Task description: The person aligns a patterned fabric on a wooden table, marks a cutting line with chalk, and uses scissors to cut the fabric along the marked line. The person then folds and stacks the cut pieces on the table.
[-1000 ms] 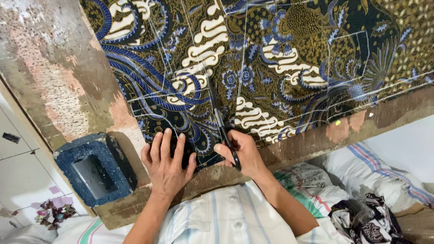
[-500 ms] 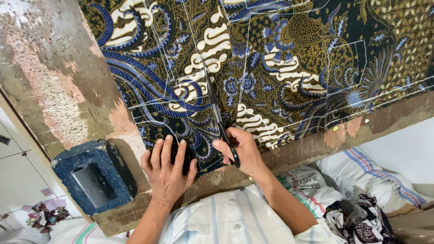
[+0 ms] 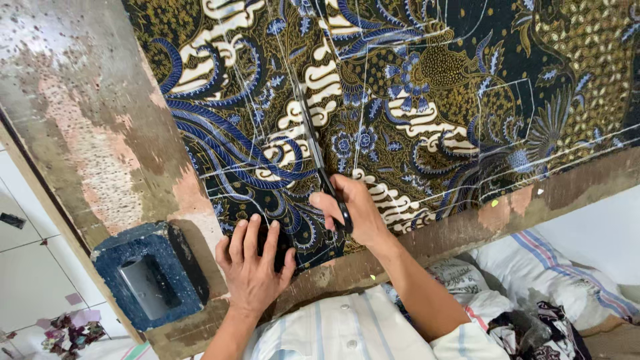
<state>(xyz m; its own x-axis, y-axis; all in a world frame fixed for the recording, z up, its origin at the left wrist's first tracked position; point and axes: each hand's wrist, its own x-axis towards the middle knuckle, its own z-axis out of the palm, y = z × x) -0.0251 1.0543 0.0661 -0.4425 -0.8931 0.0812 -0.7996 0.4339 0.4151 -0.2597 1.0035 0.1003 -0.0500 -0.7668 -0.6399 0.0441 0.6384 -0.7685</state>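
Right hand has its fingers curled tight through the black handles of the scissors, and from there the blades run up and away over the batik cloth along one of the chalk lines. Can't quite tell if the blades are parted or closed, they're too thin against the print.

Left hand sits just beside the scissors on the near side, fingers spread flat and pressing the cloth's near edge down. It's holding nothing, just pinning.

The cloth itself lies spread over the worn wooden surface, dark with blue, cream and gold patterning and white marked outlines all over it. My guess is it's light and floppy, probably a thin cotton, so it'll slide and bunch ahead of the blades if nothing holds it. Flat palm close beside the scissors looks like the sensible place to grip it, not pinching an edge, since lifting would pull the marked line crooked.

Further out from the scissors, past the left hand, there's a blue block with a grey recess resting on the surface's corner. Striped sacks sit below the surface edge on the right-hand side.
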